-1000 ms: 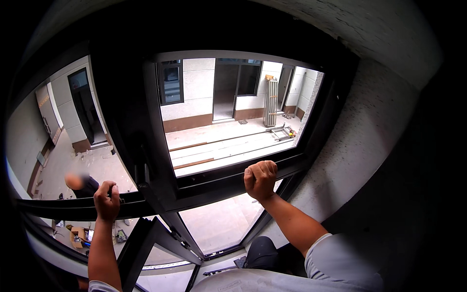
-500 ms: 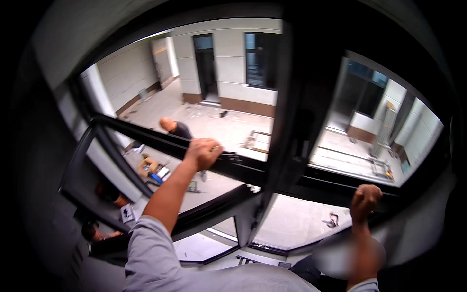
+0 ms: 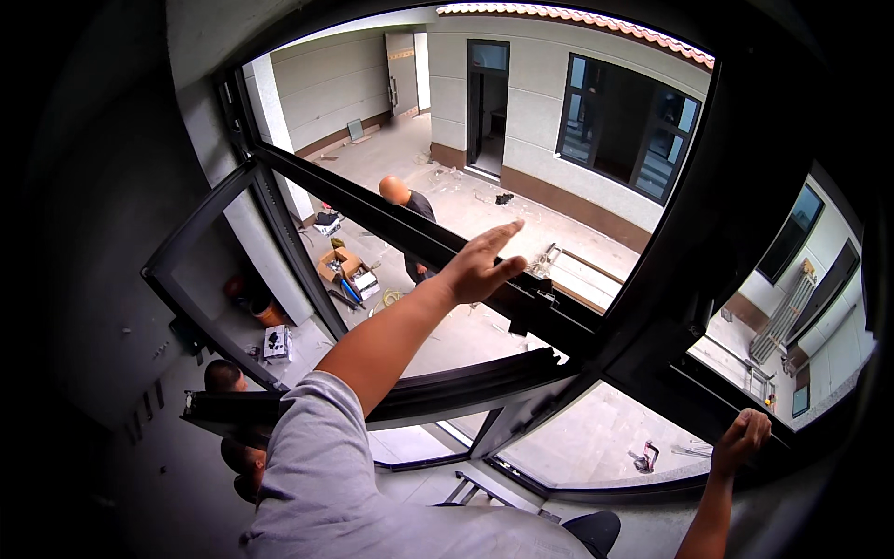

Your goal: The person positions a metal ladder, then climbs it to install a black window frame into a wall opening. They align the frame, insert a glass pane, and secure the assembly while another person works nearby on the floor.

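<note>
A dark window frame fills the view, with a horizontal crossbar (image 3: 368, 203) running across its left opening. My left hand (image 3: 480, 265) reaches over this bar, fingers stretched out together and thumb apart, with nothing in it. Whether the palm touches the bar I cannot tell. Lower right, my right hand (image 3: 742, 438) is closed at the edge of another dark frame bar (image 3: 694, 368), its fingers curled over it. Below my left forearm, an open sash (image 3: 209, 219) swings inward, its lower rail (image 3: 447, 401) passing behind my sleeve.
Outside, a person (image 3: 395, 191) stands beyond the crossbar near a cardboard box (image 3: 337, 264). Other people, one with a dark-haired head (image 3: 223, 375), are low at left by the sash. A ladder-like metal frame (image 3: 473, 491) is below me. Across the courtyard is a building wall (image 3: 535, 112).
My left hand has loosened from its closed hold on the crossbar, fingers now extended. The view has shifted, so the window and courtyard appear further right. My right hand stays closed at the right bar.
</note>
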`<state>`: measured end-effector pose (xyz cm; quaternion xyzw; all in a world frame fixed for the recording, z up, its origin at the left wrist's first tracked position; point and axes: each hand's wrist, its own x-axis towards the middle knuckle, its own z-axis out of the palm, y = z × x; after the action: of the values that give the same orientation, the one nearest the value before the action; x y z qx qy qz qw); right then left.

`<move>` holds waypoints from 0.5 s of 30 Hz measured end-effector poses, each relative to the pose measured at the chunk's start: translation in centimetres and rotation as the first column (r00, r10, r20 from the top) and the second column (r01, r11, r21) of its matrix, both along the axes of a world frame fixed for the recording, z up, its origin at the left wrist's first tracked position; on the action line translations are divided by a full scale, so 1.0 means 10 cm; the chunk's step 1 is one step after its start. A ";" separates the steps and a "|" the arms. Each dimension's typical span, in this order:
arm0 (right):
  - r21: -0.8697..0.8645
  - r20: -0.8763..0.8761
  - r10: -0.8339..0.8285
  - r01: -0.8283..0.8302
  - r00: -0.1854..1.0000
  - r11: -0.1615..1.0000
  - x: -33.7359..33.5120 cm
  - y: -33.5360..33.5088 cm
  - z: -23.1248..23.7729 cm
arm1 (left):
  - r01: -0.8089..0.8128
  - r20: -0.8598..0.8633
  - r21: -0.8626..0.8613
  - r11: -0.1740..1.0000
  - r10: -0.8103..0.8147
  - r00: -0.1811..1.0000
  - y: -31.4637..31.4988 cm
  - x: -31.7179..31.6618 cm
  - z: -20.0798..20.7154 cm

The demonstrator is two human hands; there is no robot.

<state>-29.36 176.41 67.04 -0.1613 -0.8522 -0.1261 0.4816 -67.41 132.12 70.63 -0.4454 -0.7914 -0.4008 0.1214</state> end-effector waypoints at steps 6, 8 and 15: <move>0.023 -0.001 -0.014 0.014 1.000 1.000 0.01 -0.05 0.05 | -0.590 -0.040 0.084 0.803 0.595 0.803 -1.18 -0.62 -0.12; 0.037 0.034 -0.005 0.004 0.999 0.999 0.02 -0.10 0.10 | -0.780 0.067 -0.043 0.624 0.781 0.621 -1.67 -0.75 -0.25; 0.100 0.027 -0.035 0.032 0.999 0.995 0.05 -0.08 0.14 | -0.820 0.037 -0.448 0.356 0.924 0.381 -2.79 -0.73 -0.58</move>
<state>-28.90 175.63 68.41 -0.1496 -0.8488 -0.1785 0.4746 -74.68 104.24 64.79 0.0997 -0.9713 -0.1798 0.1199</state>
